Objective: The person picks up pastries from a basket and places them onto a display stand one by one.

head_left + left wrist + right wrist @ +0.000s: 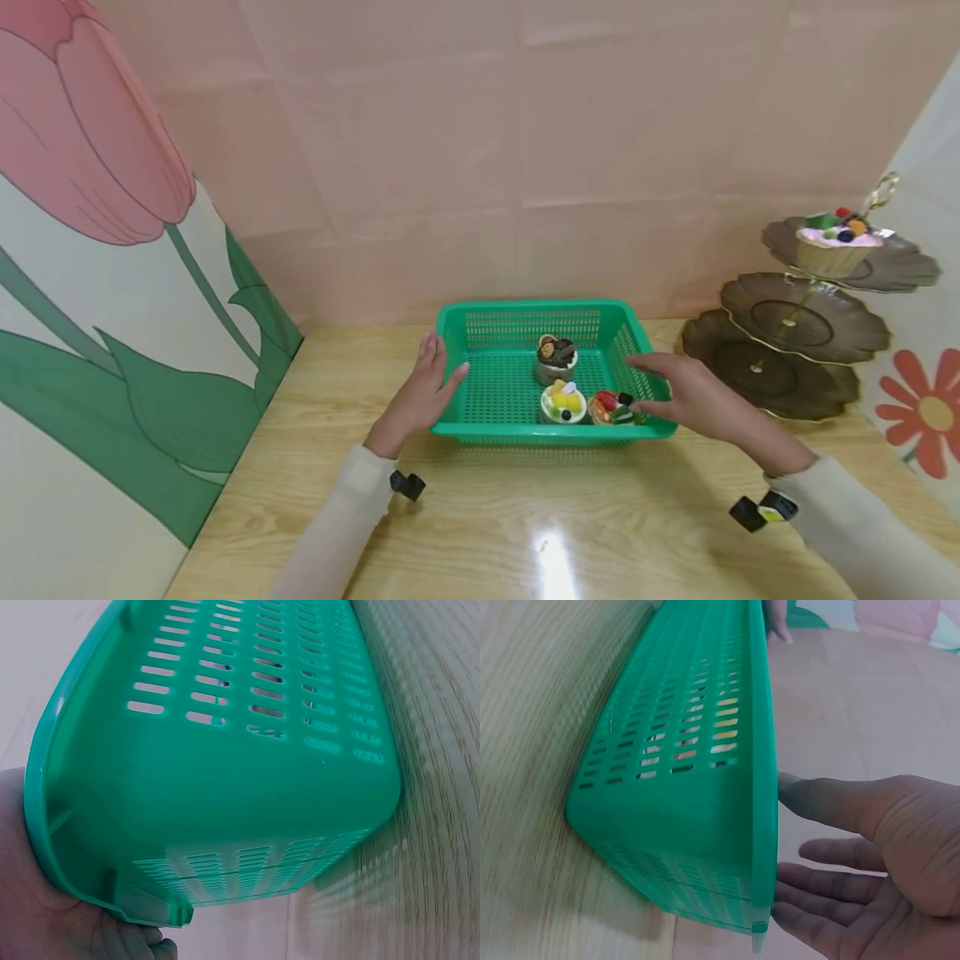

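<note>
A green plastic basket sits on the table with three toy cupcakes in its right half. One is a chocolate-topped cupcake; nearer the front wall are a yellow-fruit cupcake and a strawberry-topped cupcake. My left hand rests against the basket's left rim, its fingers extended along it and the thumb apart. In the left wrist view the palm lies right at the rim. Over the right end hovers my right hand, thumb and fingers spread, fingertips close above the strawberry-topped cupcake. Nothing is held in it.
To the right stands a three-tier brown stand with scalloped plates. A pink-cream cupcake sits on its top tier. A pink backdrop rises behind the wooden table, and a tulip-printed panel borders the left side.
</note>
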{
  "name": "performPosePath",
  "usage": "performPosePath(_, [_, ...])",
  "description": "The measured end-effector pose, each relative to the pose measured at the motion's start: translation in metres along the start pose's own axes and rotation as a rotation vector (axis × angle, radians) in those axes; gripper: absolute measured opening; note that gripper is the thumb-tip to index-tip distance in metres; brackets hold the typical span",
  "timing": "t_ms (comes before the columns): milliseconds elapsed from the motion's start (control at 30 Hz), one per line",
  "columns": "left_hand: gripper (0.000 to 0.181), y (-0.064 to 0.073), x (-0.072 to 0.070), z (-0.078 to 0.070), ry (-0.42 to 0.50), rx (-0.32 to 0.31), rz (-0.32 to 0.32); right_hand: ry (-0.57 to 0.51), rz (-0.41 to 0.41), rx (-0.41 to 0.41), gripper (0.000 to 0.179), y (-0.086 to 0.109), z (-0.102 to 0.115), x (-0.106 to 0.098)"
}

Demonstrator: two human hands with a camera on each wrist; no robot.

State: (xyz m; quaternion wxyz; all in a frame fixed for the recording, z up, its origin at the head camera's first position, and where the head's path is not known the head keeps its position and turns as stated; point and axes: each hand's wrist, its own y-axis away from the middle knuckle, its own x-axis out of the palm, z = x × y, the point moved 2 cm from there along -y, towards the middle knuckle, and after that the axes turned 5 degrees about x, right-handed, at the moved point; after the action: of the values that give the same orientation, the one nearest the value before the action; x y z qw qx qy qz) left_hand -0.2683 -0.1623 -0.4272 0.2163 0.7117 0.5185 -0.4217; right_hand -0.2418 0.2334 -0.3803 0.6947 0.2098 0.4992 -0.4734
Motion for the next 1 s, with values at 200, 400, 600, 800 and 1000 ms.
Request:
performPosePath(200, [0.09, 0.001, 0.001, 0.0, -0.002, -0.011, 0.007, 0.077, 0.083, -0.052, 0.065, -0.009, -0.002, 0.004])
performPosePath(400, [0.09, 0.002, 0.001, 0.0, 0.01, -0.009, 0.002, 0.122, 0.198, -0.063, 0.068, -0.017, 0.001, 0.009])
performPosePath(600, [0.09, 0.002, 0.002, 0.001, 0.013, -0.01, 0.004, 0.188, 0.282, -0.079, 0.068, -0.025, 0.002, 0.017])
performPosePath(800, [0.089, 0.001, 0.0, 0.001, 0.014, -0.006, -0.006, 0.264, 0.327, -0.131, 0.064, -0.031, 0.002, 0.02])
performPosePath(1000, [0.088, 0.0, 0.001, 0.0, 0.002, 0.001, -0.011, 0.266, 0.38, -0.114, 0.063, -0.033, 0.002, 0.022])
